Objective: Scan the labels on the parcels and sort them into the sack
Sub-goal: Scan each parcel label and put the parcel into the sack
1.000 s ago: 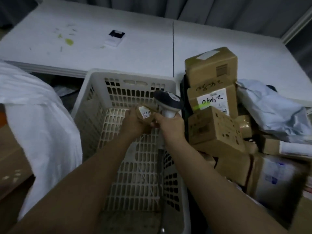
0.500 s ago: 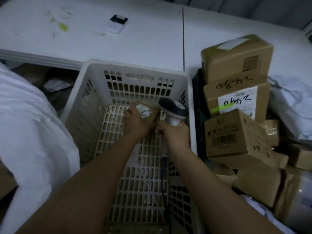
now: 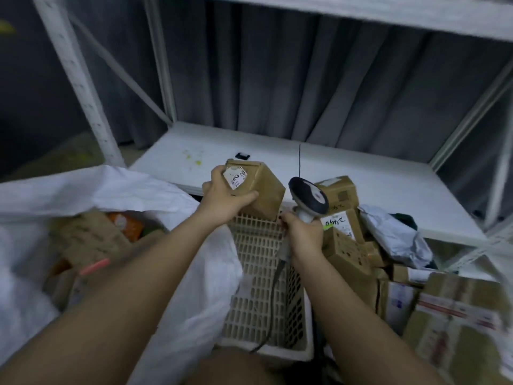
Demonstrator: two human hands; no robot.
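My left hand (image 3: 222,200) grips a small brown cardboard parcel (image 3: 263,187) with a white label marked "2", held up above the far end of the white plastic basket (image 3: 263,273). My right hand (image 3: 304,234) grips the handle of a barcode scanner (image 3: 308,198), whose dark head sits just right of the parcel. The scanner's cable hangs down into the basket. The white sack (image 3: 91,190) lies open at the left with several parcels inside.
A pile of cardboard parcels (image 3: 347,245) and a grey mailer bag (image 3: 394,237) lies right of the basket. Behind them runs a white shelf (image 3: 361,168) with a small black-and-white device (image 3: 242,156). Metal rack posts and grey curtains rise at the back.
My left hand has lifted the small parcel up out of the basket. The view has tilted up and swung left, bringing the open sack and the rack into sight.
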